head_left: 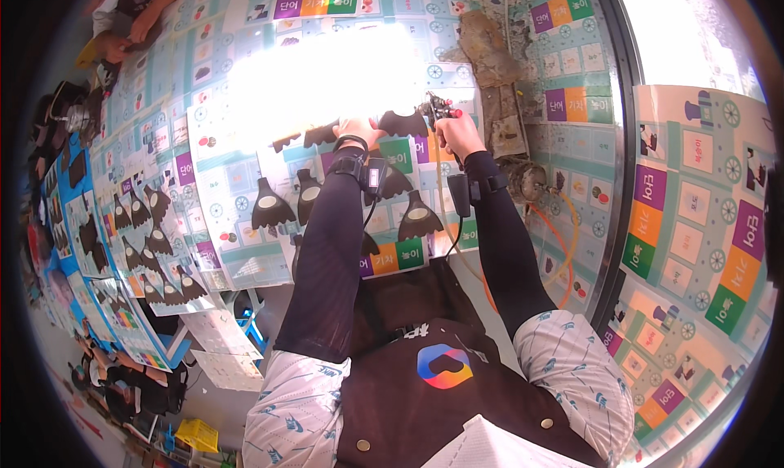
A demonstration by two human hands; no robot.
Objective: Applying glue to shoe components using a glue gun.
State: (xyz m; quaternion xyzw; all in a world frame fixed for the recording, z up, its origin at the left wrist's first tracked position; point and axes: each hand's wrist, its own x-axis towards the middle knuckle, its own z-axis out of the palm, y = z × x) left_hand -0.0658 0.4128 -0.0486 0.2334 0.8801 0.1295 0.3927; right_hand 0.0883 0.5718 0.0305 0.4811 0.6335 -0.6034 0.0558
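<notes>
My right hand [460,133] is wrapped round a small spray gun [438,106] with red knobs. A pale hose [438,172] hangs below it. Left of the gun, my left hand [359,130] reaches to the sheet among the dark pieces, its fingers lost in bright glare. Close to the gun's front lies a dark scallop-edged piece [402,123]. Nearer to me rest several alike, among them a flared piece [273,208], one with a pale oval [309,195] and another such piece [420,217]. My left forearm covers part of the group.
Strong white light washes out the table's middle. More dark pieces [157,239] lie on a sheet at left. Another person's hands [131,35] work at the upper left. A stained brown object [486,47] and a round metal part [527,180] with hoses stand along the right wall.
</notes>
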